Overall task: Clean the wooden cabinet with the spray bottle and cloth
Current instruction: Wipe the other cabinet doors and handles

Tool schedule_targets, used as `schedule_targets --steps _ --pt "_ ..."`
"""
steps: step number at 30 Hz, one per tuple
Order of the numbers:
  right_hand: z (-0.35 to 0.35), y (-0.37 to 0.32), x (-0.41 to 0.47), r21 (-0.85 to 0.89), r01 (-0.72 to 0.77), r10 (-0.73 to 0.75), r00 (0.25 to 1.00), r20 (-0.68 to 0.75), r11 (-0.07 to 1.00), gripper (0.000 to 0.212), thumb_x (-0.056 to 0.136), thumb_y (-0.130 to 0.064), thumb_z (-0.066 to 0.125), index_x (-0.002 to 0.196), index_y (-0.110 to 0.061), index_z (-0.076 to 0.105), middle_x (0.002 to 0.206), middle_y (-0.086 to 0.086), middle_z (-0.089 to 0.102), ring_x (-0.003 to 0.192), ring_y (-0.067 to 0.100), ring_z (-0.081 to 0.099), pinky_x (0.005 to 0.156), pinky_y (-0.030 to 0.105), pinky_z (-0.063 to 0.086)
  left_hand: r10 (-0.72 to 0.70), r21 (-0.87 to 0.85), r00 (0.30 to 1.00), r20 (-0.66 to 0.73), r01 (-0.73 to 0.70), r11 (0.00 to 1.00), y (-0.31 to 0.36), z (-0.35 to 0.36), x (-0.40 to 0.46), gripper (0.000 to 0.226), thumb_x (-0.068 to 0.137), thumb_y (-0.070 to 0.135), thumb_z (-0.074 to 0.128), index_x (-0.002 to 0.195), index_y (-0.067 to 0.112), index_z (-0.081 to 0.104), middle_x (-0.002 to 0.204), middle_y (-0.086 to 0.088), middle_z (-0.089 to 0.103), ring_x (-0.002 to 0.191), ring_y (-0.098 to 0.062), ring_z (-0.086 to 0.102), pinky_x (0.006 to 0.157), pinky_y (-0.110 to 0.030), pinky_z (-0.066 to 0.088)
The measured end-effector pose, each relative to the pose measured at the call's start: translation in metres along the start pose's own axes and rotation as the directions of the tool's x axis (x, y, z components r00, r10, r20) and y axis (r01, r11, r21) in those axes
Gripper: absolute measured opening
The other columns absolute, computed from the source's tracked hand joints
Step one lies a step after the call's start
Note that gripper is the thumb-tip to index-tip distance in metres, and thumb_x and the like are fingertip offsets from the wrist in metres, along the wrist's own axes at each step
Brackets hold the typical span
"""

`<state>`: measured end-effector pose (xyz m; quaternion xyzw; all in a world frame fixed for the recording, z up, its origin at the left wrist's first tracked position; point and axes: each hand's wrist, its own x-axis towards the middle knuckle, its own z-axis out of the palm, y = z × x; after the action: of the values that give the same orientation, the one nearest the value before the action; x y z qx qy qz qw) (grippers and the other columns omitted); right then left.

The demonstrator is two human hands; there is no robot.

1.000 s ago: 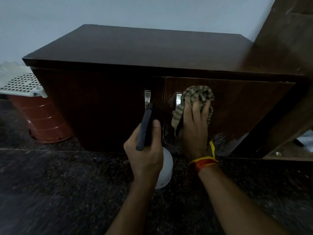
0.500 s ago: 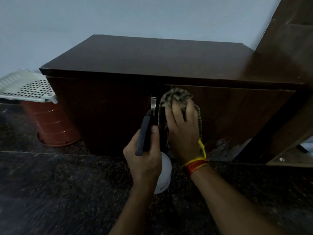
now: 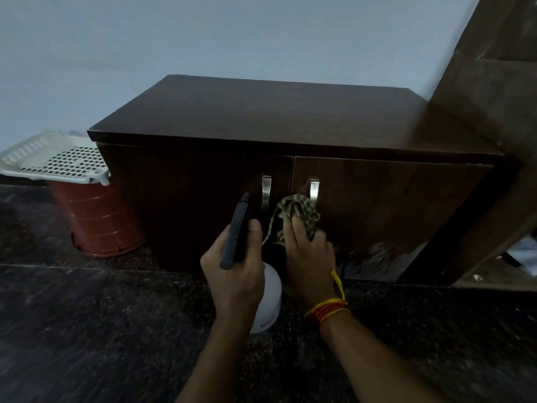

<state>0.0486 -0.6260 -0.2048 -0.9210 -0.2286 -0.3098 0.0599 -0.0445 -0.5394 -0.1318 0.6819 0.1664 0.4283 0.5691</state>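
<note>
- The right hand (image 3: 309, 257) had its fingers (image 3: 293, 237) closed round a bunched patterned cloth (image 3: 296, 212), pressed against the wooden cabinet (image 3: 377, 199) at the seam of its 2 doors, just below the right handle (image 3: 313, 189)
- The left hand (image 3: 232, 269) had its fingers wrapped fully round the spray bottle (image 3: 268, 298), thumb lying along the dark trigger head (image 3: 236, 231), nozzle aimed at the left door beside the left handle (image 3: 266, 191)
- A loose tail of cloth hung left of the right fingers; it could probably snag on either handle and tug out of the grip
- A careless squeeze would likely wet the right hand rather than the wood, since the nozzle sat so close beside it
- The worn patch (image 3: 377, 257) low on the right door, right of the fingers, looked flaky; hard rubbing might lift more finish
- Overspray could drip onto the floor (image 3: 116, 330) below both hands
</note>
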Motion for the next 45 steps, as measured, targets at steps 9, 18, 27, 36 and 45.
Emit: schedule_targets --steps 9,18,27,36,45 --pt "-0.013 -0.014 0.012 0.196 -0.057 0.034 0.993 0.115 0.979 0.059 0.080 -0.015 0.047 0.137 -0.006 0.034 0.130 0.021 0.052 0.078 0.035 0.062 0.058 0.038 0.051 -0.023 0.049 1.000 -0.002 0.023 0.999 -0.016 -0.014 0.005 0.035 0.082 0.055 0.052 0.068 0.023 0.060 0.056 -0.023 0.055 0.048 -0.033 0.054 0.048 -0.046 0.044" --pt "-0.003 -0.026 0.015 0.291 -0.133 0.115 0.990 0.078 0.948 0.079 0.072 -0.004 0.070 0.140 -0.005 0.029 0.134 0.026 0.047 0.089 0.040 0.061 0.067 0.042 0.055 -0.013 0.051 1.000 0.009 0.013 0.999 -0.026 -0.021 0.012 0.026 0.085 0.045 0.058 0.070 0.025 0.060 0.066 -0.026 0.060 0.048 -0.034 0.053 0.046 -0.043 0.042" --pt "0.015 -0.018 -0.013 0.288 -0.157 0.096 0.972 0.214 0.945 0.067 0.072 -0.006 0.060 0.134 -0.008 0.033 0.133 0.027 0.050 0.077 0.039 0.063 0.056 0.040 0.053 -0.074 0.004 0.996 0.038 0.074 0.997 -0.046 -0.021 0.009 0.026 0.089 0.038 0.061 0.080 0.014 0.065 0.068 -0.024 0.062 0.044 -0.012 0.055 0.045 -0.013 0.042" --pt "0.000 -0.027 0.019 0.326 -0.129 0.123 0.992 0.038 0.937 0.061 0.081 -0.009 0.048 0.138 -0.007 0.027 0.134 0.025 0.048 0.089 0.038 0.060 0.065 0.041 0.054 -0.048 0.012 0.999 0.022 0.048 0.999 -0.051 -0.022 0.009 0.038 0.088 0.039 0.057 0.085 0.003 0.069 0.055 -0.012 0.058 0.045 -0.010 0.058 0.046 -0.010 0.041" --pt "0.043 0.005 -0.037 0.141 -0.183 0.152 0.967 0.206 0.973 0.076 0.060 -0.001 0.078 0.130 -0.004 0.048 0.129 0.023 0.053 0.083 0.043 0.060 0.066 0.046 0.053 -0.088 -0.016 0.995 0.043 0.089 0.996 -0.047 -0.013 0.002 0.020 0.089 0.030 0.056 0.080 0.015 0.066 0.065 -0.018 0.065 0.042 -0.009 0.055 0.045 -0.013 0.042"
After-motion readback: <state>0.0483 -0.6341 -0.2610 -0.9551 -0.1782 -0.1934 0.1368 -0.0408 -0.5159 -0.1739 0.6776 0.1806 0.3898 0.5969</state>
